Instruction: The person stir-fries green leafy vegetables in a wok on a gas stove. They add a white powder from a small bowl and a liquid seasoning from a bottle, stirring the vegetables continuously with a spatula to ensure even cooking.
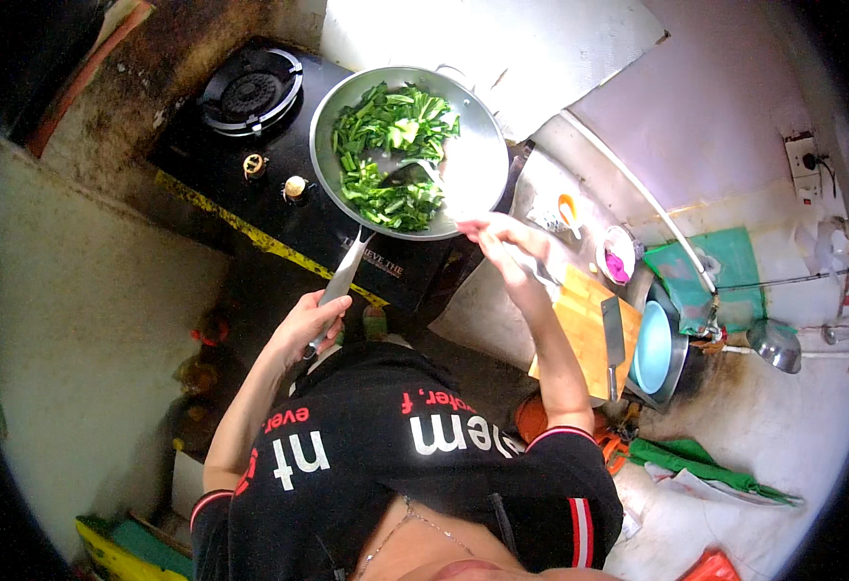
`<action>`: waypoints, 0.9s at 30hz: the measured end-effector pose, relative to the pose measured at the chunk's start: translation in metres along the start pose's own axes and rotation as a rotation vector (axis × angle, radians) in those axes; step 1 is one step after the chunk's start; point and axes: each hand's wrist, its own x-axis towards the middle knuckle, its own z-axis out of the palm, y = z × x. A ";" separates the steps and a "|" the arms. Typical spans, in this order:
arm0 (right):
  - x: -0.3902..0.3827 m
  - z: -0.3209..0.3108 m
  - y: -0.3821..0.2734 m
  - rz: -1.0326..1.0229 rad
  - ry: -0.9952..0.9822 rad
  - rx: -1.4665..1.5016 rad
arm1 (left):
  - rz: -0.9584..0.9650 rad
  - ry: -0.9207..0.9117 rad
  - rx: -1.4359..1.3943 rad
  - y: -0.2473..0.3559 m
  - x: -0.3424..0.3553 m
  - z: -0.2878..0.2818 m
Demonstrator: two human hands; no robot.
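Two heaps of chopped green leaves are already in the round grey metal pan, cooking seemingly unfinished. Below the pan, the left hand clasps its long grey handle; beside its rim, the right hand's grip I can't tell.

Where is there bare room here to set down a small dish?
Bare wood shows on the cutting board between the right forearm and the knife. Black stovetop is also bare between the knobs and the pan handle. It's crowded right of the knife, where a blue basin sits close; a white bowl sits nearby.
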 end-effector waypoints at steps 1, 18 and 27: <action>-0.005 -0.009 -0.011 -0.040 -0.085 -0.115 | 0.001 -0.005 -0.005 0.000 -0.001 0.000; 0.074 0.057 0.107 -0.121 0.323 -0.254 | 0.047 0.001 0.005 -0.002 -0.004 -0.007; 0.023 0.058 0.055 -0.332 0.003 -0.288 | 0.062 -0.004 0.025 -0.010 -0.020 -0.004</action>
